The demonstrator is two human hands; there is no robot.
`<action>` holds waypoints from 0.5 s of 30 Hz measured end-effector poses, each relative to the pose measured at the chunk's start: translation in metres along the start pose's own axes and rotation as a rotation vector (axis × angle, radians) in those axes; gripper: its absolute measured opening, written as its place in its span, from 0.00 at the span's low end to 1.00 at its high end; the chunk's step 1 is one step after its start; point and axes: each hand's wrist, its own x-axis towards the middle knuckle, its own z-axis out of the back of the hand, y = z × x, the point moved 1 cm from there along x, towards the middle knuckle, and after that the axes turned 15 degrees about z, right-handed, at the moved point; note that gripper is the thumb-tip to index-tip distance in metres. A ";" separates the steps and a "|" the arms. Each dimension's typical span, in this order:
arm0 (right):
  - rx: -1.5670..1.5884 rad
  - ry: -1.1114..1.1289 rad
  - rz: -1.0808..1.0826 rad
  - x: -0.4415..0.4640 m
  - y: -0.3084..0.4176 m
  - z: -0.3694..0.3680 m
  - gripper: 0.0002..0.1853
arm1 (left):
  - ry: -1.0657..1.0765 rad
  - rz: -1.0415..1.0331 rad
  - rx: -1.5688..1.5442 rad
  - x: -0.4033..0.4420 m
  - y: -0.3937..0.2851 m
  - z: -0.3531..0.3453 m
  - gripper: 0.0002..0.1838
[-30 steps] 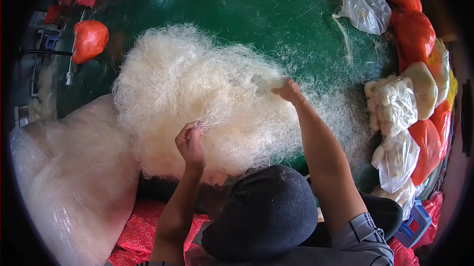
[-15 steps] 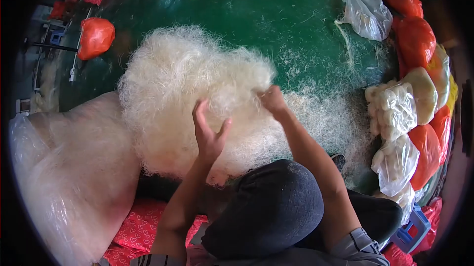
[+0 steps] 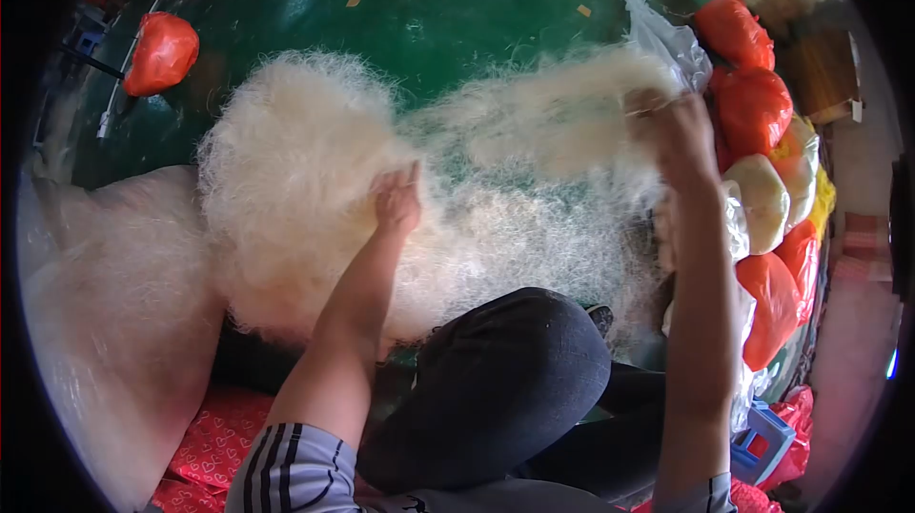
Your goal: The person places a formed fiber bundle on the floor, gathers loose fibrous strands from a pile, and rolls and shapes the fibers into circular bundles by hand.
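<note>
White fibre pile (image 3: 295, 160) on green floor (image 3: 457, 8), beyond the knee (image 3: 534, 351). Left hand (image 3: 397, 202) on pile's right side, fingers (image 3: 415, 175) partly spread, touching fibre. Right hand (image 3: 681, 137) blurred, well apart from left, fingers closed on a tuft (image 3: 572, 122); exact grip unclear. Tuft trails left toward pile. Loose strands (image 3: 534, 232) on floor between arms. Orange bags (image 3: 753, 111) near right hand.

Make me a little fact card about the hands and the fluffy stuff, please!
Left hand: on the big, rounded heap of pale, wispy fibre
Right hand: blurred, holding a long, pale, wispy fibre bunch
Ground: green floor with loose white fibre strewn on it
Picture's left: large, bulging, clear plastic bag, stuffed
Picture's right: round, shiny orange plastic bags
</note>
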 end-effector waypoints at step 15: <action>-0.145 0.125 0.198 -0.026 0.156 0.027 0.10 | -0.239 -0.832 -0.892 -0.043 -0.177 0.308 0.60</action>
